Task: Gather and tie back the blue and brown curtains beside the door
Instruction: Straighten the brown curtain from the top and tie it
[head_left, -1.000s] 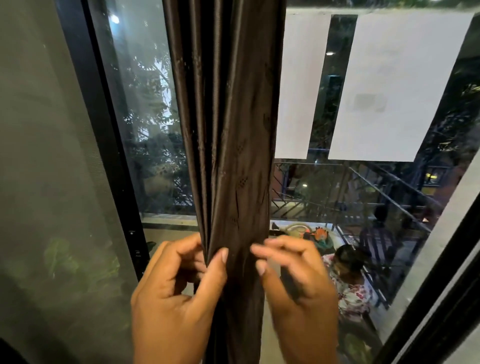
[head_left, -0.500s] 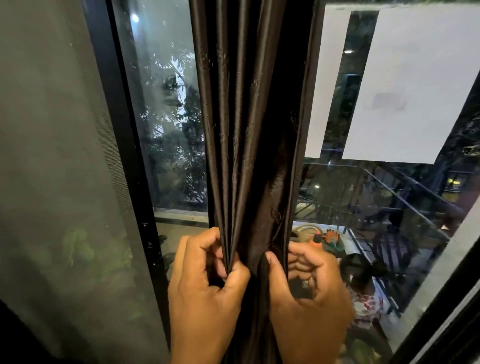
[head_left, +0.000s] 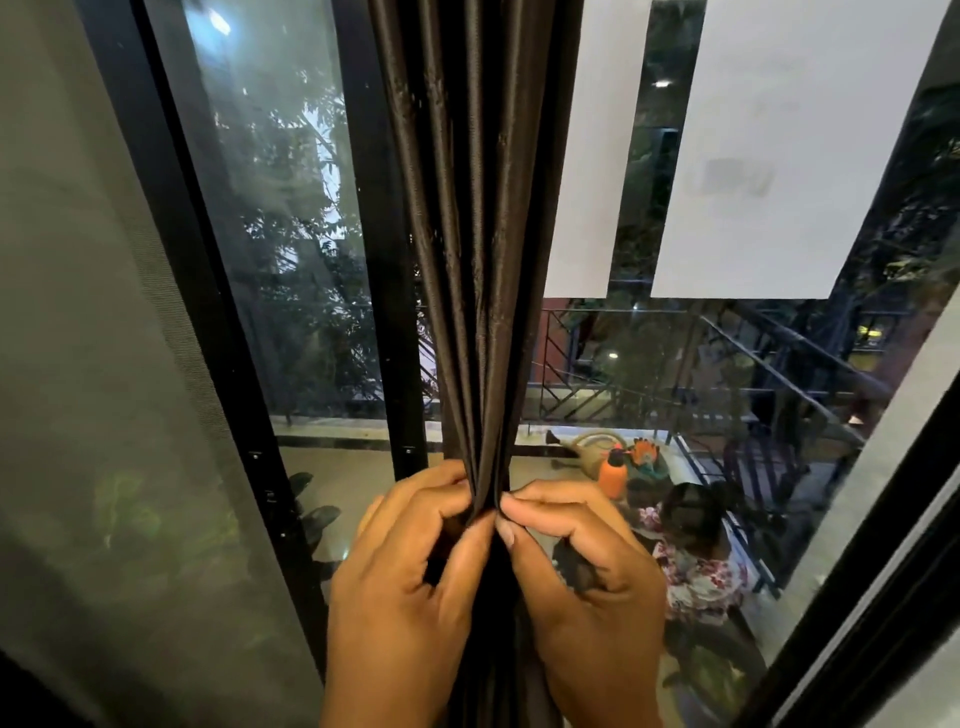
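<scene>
Both hands pinch the brown curtain (head_left: 480, 270) at lower centre: left hand (head_left: 410, 587) and right hand (head_left: 587, 587) are curled round its folds, bunched narrow, likely for tying.

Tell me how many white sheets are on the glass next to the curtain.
2. A narrow white sheet sits just right of the brown curtain; a wider sheet is farther right. Their tops run out of frame, and the curtain could hide others.
</scene>
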